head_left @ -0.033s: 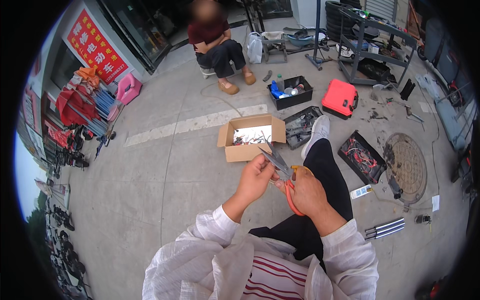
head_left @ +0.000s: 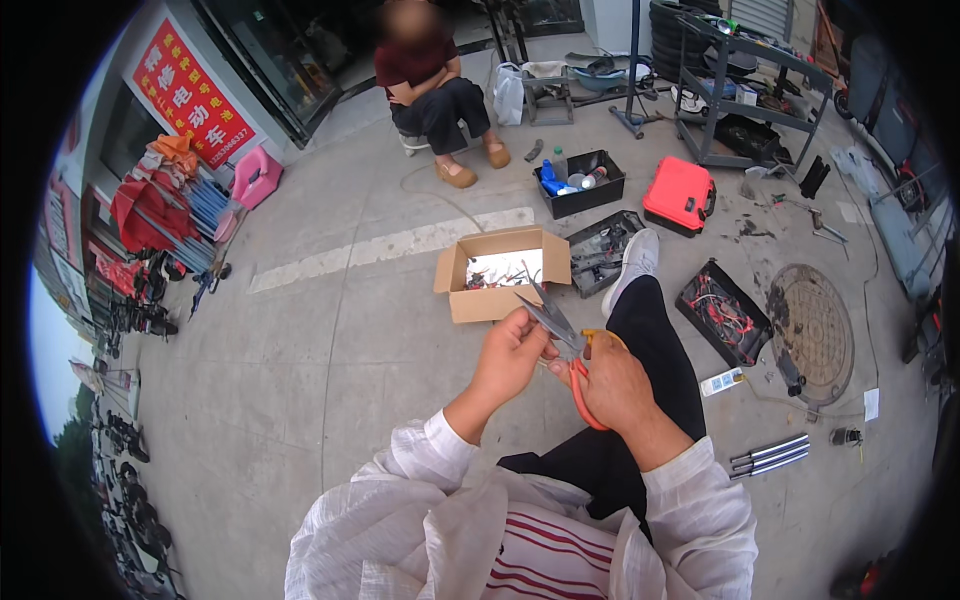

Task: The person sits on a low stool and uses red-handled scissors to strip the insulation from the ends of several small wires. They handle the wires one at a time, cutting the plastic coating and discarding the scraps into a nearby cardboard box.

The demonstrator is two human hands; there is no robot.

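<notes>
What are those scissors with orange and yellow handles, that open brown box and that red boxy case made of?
Scissors: probably metal blades, dull grey and thin; handles perhaps plastic, smooth and bright. Brown box: apparently matte cardboard, from its folded flaps. Red case: likely smooth, hard plastic, from its moulded shape.

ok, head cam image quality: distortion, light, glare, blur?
Head view: black fisheye surround, red sign slanted at left. Head view: soft light on the concrete floor, no hard shadows; dim doorway, pale bright sky; glints on metal tubes. Head view: scissors, left hand and right hand fairly crisp; seated person's head blurred out.
</notes>
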